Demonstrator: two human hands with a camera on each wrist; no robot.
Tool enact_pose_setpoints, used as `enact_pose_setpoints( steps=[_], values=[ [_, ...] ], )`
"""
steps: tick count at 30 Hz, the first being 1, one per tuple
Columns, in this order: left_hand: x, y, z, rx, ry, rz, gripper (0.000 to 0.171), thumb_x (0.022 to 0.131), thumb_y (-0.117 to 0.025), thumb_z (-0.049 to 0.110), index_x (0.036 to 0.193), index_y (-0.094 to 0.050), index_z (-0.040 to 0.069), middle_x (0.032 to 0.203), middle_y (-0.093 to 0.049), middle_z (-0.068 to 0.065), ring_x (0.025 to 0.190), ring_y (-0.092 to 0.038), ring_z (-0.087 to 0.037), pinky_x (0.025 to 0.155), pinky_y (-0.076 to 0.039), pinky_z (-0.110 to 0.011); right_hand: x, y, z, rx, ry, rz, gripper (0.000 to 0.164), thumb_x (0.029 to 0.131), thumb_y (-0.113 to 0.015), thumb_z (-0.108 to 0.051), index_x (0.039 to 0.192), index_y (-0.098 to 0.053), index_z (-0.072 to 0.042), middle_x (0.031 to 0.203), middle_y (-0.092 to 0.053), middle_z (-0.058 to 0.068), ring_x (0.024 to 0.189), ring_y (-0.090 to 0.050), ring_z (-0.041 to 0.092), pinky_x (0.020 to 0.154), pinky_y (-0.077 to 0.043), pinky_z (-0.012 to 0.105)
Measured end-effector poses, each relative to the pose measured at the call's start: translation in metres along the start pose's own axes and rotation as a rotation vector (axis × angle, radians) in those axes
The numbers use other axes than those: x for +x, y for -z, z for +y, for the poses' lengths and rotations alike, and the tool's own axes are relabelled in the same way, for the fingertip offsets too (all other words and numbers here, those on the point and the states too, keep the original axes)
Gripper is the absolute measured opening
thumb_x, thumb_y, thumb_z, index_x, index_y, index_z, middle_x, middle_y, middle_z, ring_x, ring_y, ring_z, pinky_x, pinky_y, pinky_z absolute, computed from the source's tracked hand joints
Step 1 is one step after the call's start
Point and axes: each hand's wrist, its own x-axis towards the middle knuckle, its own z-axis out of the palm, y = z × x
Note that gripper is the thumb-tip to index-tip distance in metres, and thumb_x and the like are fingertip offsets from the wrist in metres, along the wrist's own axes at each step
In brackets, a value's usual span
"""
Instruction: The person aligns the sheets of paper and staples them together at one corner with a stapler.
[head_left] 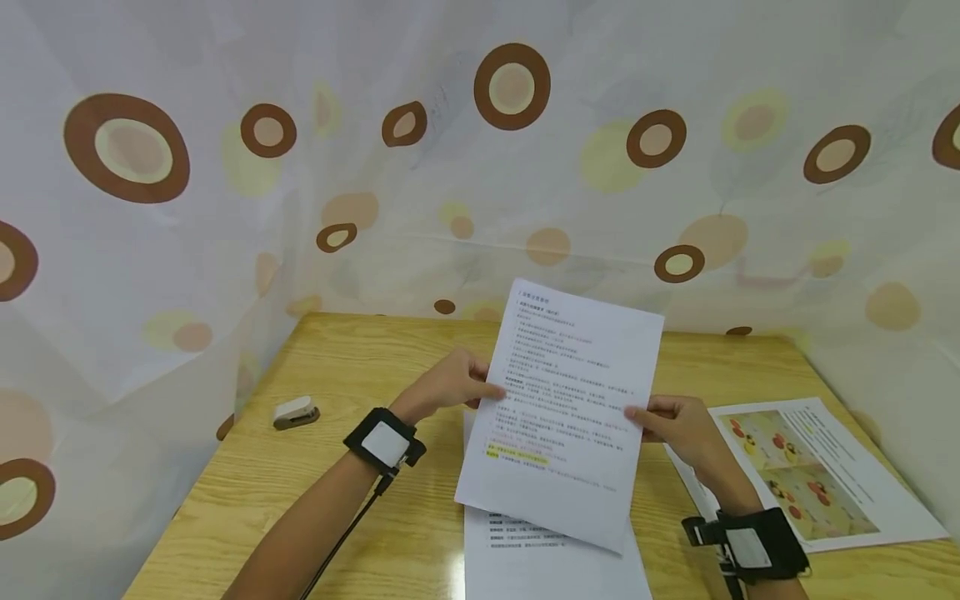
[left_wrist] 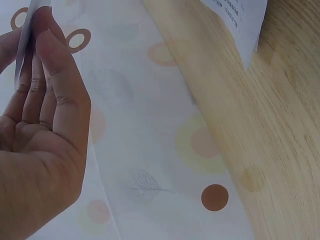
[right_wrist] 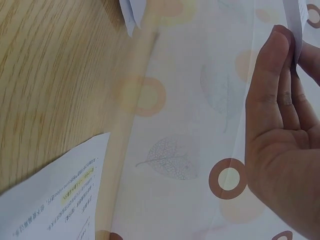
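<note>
Head view: hands (head_left: 445, 387) (head_left: 681, 428) pinch a sheet (head_left: 564, 417) partly hiding another page (head_left: 555, 575); stapler (head_left: 296, 412) lies left.

The left hand (left_wrist: 52, 115) pinches the edge of a white sheet (left_wrist: 23, 50). Rightward there is a patterned cloth (left_wrist: 145, 125), then the wooden bench (left_wrist: 285, 135); a printed paper corner (left_wrist: 245, 35) shows at far right.

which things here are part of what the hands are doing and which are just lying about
In the job:
- printed paper, held by the left hand and right hand
- perhaps the text sheet, partly hidden behind it

Seemingly just lying about:
- small stapler, untouched, at left
- sheet with colour photos, at right
</note>
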Motion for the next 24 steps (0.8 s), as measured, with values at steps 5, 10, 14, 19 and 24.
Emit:
enact_pose_setpoints(
  steps=[5, 10, 14, 19, 24],
  values=[
    [-0.007, -0.005, -0.004, 0.033, 0.016, -0.003, 0.014, 0.089, -0.072, 0.013, 0.099, -0.077, 0.005, 0.091, -0.077, -0.007, 0.068, -0.064, -0.012, 0.064, -0.051, -0.027, -0.002, 0.0, 0.0, -0.02, -0.02, -0.044, 0.045, 0.095, -0.066, -0.033, 0.119, -0.067, 0.005, 0.1, -0.077, 0.007, 0.086, -0.075, 0.017, 0.089, -0.055, 0.037],
    [-0.015, -0.011, -0.009, 0.063, 0.021, -0.005, 0.013, 0.088, -0.073, 0.014, 0.097, -0.077, 0.005, 0.089, -0.077, -0.006, 0.067, -0.063, -0.011, 0.064, -0.051, -0.028, -0.003, 0.0, 0.001, -0.064, -0.052, -0.089, 0.044, 0.094, -0.067, -0.034, 0.116, -0.068, 0.004, 0.099, -0.076, 0.008, 0.085, -0.074, 0.017, 0.089, -0.056, 0.04],
    [-0.022, -0.015, -0.013, 0.076, 0.034, -0.021, 0.013, 0.088, -0.073, 0.013, 0.097, -0.077, 0.005, 0.089, -0.077, -0.006, 0.07, -0.067, -0.012, 0.067, -0.055, -0.033, -0.003, 0.0, 0.002, -0.066, -0.07, -0.127, 0.041, 0.094, -0.068, -0.03, 0.113, -0.069, 0.006, 0.097, -0.076, 0.008, 0.083, -0.073, 0.017, 0.08, -0.057, 0.031],
    [-0.026, -0.019, -0.017, 0.069, 0.034, -0.032, 0.014, 0.087, -0.074, 0.013, 0.097, -0.077, 0.005, 0.089, -0.077, -0.006, 0.07, -0.069, -0.012, 0.065, -0.054, -0.033, -0.002, -0.001, 0.003, -0.069, -0.079, -0.152, 0.039, 0.093, -0.069, -0.029, 0.11, -0.07, 0.006, 0.096, -0.075, 0.008, 0.082, -0.072, 0.017, 0.077, -0.057, 0.027],
    [-0.029, -0.022, -0.021, 0.056, 0.035, -0.046, 0.013, 0.087, -0.074, 0.013, 0.097, -0.077, 0.004, 0.088, -0.077, -0.007, 0.07, -0.07, -0.014, 0.064, -0.054, -0.033, -0.004, -0.004, 0.004, -0.069, -0.092, -0.169, 0.037, 0.093, -0.069, -0.029, 0.107, -0.07, 0.005, 0.096, -0.075, 0.007, 0.082, -0.071, 0.017, 0.077, -0.058, 0.029]
  ],
)
